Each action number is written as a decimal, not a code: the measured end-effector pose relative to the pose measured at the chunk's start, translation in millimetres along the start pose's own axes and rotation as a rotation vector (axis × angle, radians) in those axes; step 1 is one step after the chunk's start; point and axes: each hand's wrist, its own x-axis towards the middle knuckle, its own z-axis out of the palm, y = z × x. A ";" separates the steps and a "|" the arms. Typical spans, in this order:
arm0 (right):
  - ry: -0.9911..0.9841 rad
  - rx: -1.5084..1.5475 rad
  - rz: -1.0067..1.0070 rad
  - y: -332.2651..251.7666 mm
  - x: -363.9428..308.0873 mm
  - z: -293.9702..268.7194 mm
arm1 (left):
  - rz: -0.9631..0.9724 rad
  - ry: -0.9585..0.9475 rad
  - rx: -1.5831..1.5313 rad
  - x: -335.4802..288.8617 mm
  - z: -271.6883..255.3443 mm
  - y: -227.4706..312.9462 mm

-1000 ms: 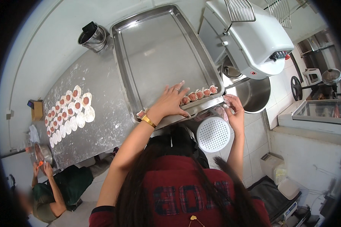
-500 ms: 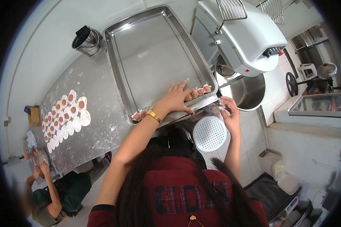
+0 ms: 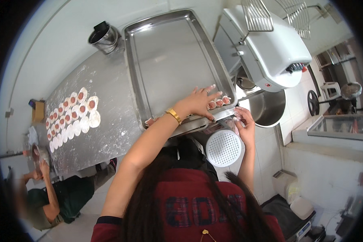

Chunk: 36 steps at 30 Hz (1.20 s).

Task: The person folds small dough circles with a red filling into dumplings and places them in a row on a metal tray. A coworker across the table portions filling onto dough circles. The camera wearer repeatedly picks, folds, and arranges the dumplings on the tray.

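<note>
My left hand [image 3: 198,104] reaches over the near edge of a large metal tray [image 3: 171,68], open with its fingers spread. Small dumplings with pink filling [image 3: 218,103] lie in a row along that edge, on both sides of the hand, which hides the middle of the row. Beside the tray's near right corner is my right hand [image 3: 245,124], its floury fingers bent and apart, with nothing visible between them. Under that corner, partly hidden, is something pinkish [image 3: 229,123]. A round stool with a perforated pale top [image 3: 224,148] stands just below.
Round dough wrappers [image 3: 84,124], many topped with pink filling, lie on the floury metal table [image 3: 109,97] at left. A metal pail [image 3: 104,40] stands behind. A white mixer [image 3: 266,44] with a steel bowl [image 3: 270,107] is at right. Another person's hands [image 3: 42,169] work at far left.
The whole scene has shifted slightly right and down in the picture. Both hands keep nearly the same places relative to the tray. My right fingers are a little closer to its corner.
</note>
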 end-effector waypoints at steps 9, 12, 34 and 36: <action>-0.318 0.026 -0.135 -34.7 52.5 71.3 | -0.334 -0.171 0.030 -171.2 -46.5 -65.8; -0.512 -0.068 -0.263 -52.3 68.2 119.1 | -0.298 -0.159 0.162 -193.7 -29.0 -60.5; -0.687 -0.564 -0.241 -65.9 61.5 209.9 | -0.132 0.023 0.111 -188.5 0.4 -79.1; -0.736 -0.738 -0.298 -65.9 61.5 205.2 | -0.124 -0.010 0.093 -184.2 1.3 -81.3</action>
